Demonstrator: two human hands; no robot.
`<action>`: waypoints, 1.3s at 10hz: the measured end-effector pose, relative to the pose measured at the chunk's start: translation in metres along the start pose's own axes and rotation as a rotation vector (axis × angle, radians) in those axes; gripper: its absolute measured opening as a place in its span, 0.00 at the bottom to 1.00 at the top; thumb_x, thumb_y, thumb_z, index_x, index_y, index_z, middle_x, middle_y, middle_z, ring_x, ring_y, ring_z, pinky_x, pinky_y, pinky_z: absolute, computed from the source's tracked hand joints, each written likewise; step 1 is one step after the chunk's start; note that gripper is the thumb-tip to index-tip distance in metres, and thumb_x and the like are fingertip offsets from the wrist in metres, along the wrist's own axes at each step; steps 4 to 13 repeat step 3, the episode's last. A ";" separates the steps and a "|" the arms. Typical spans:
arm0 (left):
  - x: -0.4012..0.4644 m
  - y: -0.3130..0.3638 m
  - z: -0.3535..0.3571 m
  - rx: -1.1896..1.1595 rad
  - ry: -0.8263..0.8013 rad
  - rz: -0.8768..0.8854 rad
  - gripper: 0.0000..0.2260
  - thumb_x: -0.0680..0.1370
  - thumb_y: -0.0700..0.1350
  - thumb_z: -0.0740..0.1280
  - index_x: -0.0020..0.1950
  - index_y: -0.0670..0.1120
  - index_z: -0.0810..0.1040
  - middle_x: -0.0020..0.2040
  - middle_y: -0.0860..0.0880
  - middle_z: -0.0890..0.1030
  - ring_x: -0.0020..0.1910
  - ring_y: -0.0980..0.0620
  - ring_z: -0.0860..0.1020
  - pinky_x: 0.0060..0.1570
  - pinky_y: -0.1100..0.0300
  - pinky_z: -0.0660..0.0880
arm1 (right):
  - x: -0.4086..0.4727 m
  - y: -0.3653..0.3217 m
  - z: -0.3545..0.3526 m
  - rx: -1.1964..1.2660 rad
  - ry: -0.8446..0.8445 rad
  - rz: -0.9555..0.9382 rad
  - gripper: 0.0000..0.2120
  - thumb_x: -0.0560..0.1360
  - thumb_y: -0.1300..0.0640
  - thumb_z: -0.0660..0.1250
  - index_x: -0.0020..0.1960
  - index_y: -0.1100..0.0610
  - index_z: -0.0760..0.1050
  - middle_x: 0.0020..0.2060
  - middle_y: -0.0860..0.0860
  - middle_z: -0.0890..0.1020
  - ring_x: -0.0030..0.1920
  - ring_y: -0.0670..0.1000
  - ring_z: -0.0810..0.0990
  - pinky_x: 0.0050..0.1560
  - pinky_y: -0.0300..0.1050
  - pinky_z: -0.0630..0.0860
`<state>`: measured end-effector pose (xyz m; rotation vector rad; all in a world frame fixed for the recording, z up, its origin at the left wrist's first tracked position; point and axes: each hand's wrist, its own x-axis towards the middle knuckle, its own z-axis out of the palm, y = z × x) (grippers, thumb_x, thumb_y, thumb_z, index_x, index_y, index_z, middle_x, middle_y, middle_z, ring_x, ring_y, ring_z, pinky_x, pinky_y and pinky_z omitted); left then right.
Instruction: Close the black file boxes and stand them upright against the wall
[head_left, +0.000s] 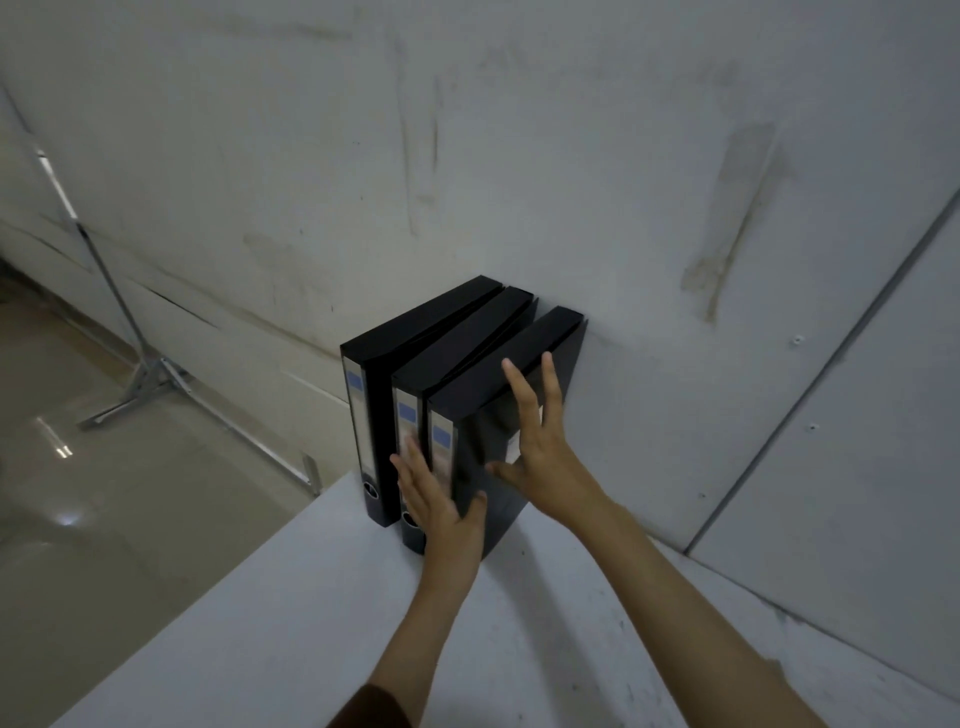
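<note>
Three black file boxes stand upright side by side on the white table, their far ends against the grey wall. The left box and the middle box are closed, spines with blue-and-silver labels facing me. The right box leans slightly. My left hand lies flat with fingers spread on the spines of the middle and right boxes. My right hand presses flat against the right box's outer side, fingers apart and reaching up to its top edge.
The table's left edge drops off to a shiny floor. A metal stand with splayed legs stands there by the wall. A second wall panel closes the corner on the right.
</note>
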<state>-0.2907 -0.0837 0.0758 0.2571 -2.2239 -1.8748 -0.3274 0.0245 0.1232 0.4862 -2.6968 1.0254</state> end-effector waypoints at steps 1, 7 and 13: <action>-0.003 0.002 -0.005 -0.012 -0.037 -0.019 0.41 0.74 0.34 0.65 0.74 0.54 0.41 0.77 0.49 0.37 0.76 0.49 0.40 0.73 0.47 0.47 | -0.009 0.000 0.001 0.022 0.021 0.009 0.56 0.66 0.67 0.73 0.70 0.35 0.35 0.72 0.47 0.27 0.76 0.54 0.42 0.60 0.68 0.71; -0.018 0.010 -0.018 0.022 -0.074 -0.037 0.38 0.74 0.35 0.65 0.75 0.52 0.45 0.77 0.48 0.38 0.76 0.49 0.43 0.73 0.50 0.50 | -0.037 -0.016 -0.015 0.145 0.002 0.088 0.51 0.69 0.72 0.66 0.69 0.42 0.33 0.72 0.54 0.28 0.62 0.31 0.47 0.50 0.50 0.79; -0.018 0.010 -0.018 0.022 -0.074 -0.037 0.38 0.74 0.35 0.65 0.75 0.52 0.45 0.77 0.48 0.38 0.76 0.49 0.43 0.73 0.50 0.50 | -0.037 -0.016 -0.015 0.145 0.002 0.088 0.51 0.69 0.72 0.66 0.69 0.42 0.33 0.72 0.54 0.28 0.62 0.31 0.47 0.50 0.50 0.79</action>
